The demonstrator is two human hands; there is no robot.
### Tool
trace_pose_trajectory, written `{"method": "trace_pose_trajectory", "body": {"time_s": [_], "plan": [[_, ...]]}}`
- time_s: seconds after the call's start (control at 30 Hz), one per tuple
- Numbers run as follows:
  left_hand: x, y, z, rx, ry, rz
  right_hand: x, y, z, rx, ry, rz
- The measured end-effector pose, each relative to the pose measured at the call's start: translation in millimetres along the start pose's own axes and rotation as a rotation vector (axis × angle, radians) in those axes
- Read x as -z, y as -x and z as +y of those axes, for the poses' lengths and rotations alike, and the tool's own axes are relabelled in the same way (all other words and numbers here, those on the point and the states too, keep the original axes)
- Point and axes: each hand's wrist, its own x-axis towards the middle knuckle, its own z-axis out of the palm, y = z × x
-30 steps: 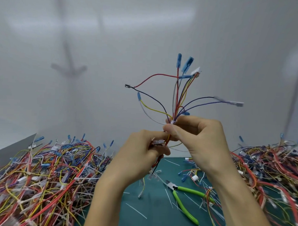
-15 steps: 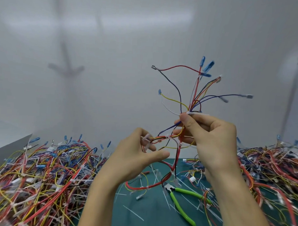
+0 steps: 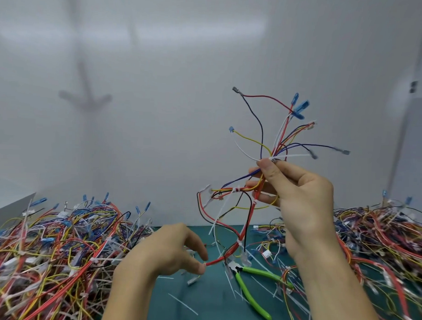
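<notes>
Right hand (image 3: pixel 299 194) pinches wire harness (image 3: pixel 237 190) at its top tie, left hand (image 3: pixel 173 249) lightly nips the red tail; dangling loops could snag green-handled cutters (image 3: pixel 250 296), tugging it free.

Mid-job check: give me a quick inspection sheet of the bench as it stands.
Surface: teal mat, lying flat between two piles.
Job's things: wire harness held up; green cutters lying on the mat.
Clutter: cut tie scraps scattered on the mat.
Grips: right hand grips the harness at its tied neck; left hand at the red wire end, pinch unclear.
Cables: left wire pile and right wire pile flank the mat.
Surroundings: white wall behind; nothing else seen.
</notes>
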Motion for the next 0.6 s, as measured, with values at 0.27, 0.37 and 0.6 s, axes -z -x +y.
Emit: {"method": "trace_pose_trajectory", "body": {"time_s": [0.27,0.37,0.6], "plan": [[-7,-10,-4,0.063,-0.012,0.192,3,-2,0,-0.021,0.001,0.027],[-5,-12,-7,0.088,0.069,0.346,5,-4,2,-0.055,-0.058,0.051],[9,-5,-6,0.034,0.607,0.580,10,-8,3,-0.144,-0.189,0.079]]}}
